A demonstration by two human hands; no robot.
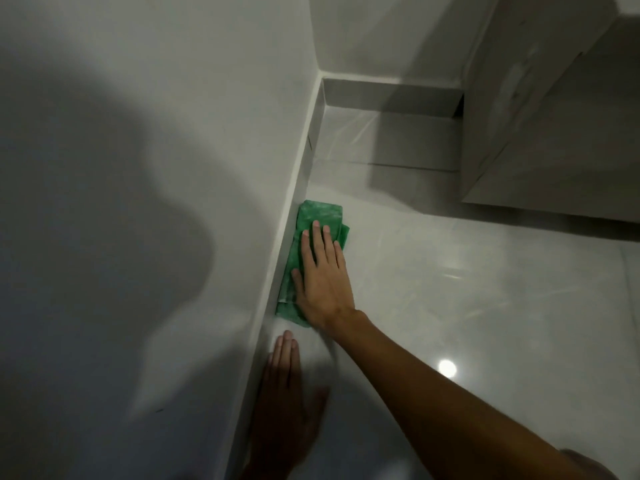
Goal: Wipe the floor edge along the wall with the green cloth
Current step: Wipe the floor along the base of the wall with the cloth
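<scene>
The green cloth (313,220) lies folded on the pale glossy floor, its long side tight against the white skirting (277,271) at the foot of the wall. My right hand (322,275) lies flat on the cloth, palm down, fingers spread and pointing toward the far corner. It covers the cloth's middle and near part. Closer to me, my left hand (284,386) rests flat on the bare floor beside the skirting, fingers together, in shadow and slightly blurred.
The white wall (138,168) fills the left side, with a large shadow on it. The skirting runs to a corner (322,81) at the back. A pale cabinet (540,116) stands at the right rear. Glossy floor tiles (485,306) stretch to the right.
</scene>
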